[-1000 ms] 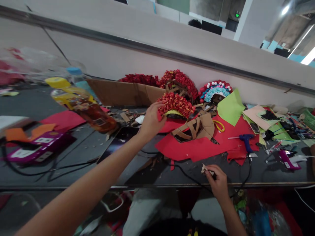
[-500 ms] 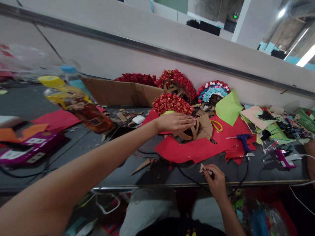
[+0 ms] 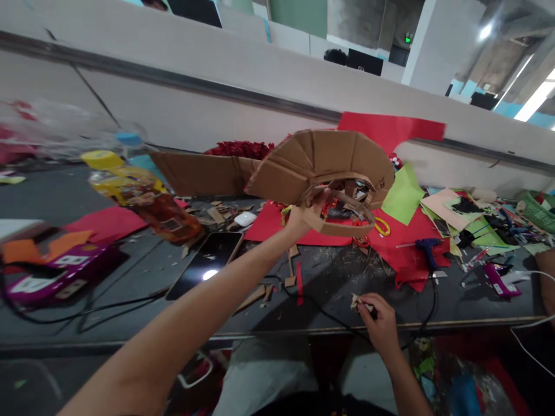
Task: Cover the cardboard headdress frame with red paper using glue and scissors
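My left hand (image 3: 310, 211) grips the band of a cardboard headpiece (image 3: 332, 151) and holds it up over the table. The headpiece fans out in folded panels above a ring-shaped band. Red paper (image 3: 385, 128) sticks out behind its top. My right hand (image 3: 378, 315) is pinched on a small crumpled pale scrap (image 3: 356, 302) near the table's front edge. Under the headpiece lies more red paper (image 3: 390, 240) with yellow-handled scissors (image 3: 382, 227) on it.
A blue glue gun (image 3: 428, 249) lies to the right, its cord trailing forward. A phone (image 3: 212, 257), a tilted bottle (image 3: 150, 199) and a purple power strip (image 3: 65, 268) stand left. Another person's arm (image 3: 547, 271) shows at the right edge.
My left hand has taken hold of the cardboard headpiece and lifted it off the table, red paper rising with it. The phone and table scraps are uncovered. My right hand has hardly moved.
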